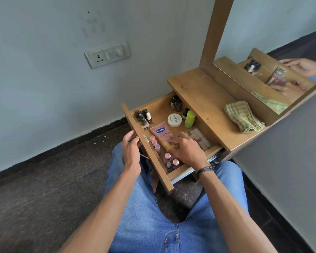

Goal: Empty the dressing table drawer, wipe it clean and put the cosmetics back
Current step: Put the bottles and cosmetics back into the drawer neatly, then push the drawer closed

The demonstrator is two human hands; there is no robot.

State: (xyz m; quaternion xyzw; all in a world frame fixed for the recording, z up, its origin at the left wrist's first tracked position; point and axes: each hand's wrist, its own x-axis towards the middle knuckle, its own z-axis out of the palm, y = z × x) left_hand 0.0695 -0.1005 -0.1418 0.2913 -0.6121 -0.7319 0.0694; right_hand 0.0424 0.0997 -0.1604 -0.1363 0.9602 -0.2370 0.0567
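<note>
The wooden drawer [153, 162] of the dressing table [208, 99] is pulled out over my lap. Inside lie a pink Vaseline tube [161, 132], a white nail polish jar [174, 120], a green bottle [189, 119], nail polish bottles [144, 118], small dark bottles [175, 103], pink-capped vials [154, 142], pink-capped bottles [170, 161] and a clear compartment box [199, 137]. My left hand [130, 147] curls round the handle on the drawer front. My right hand [186, 150] hovers in the drawer, its blurred fingers spread over the tube's lower end.
A folded green checked cloth [243, 115] lies on the table top near the mirror [263, 52]. A wall with a socket plate [107, 54] stands left of the table. I sit with my jeans-clad legs under the drawer, dark floor on both sides.
</note>
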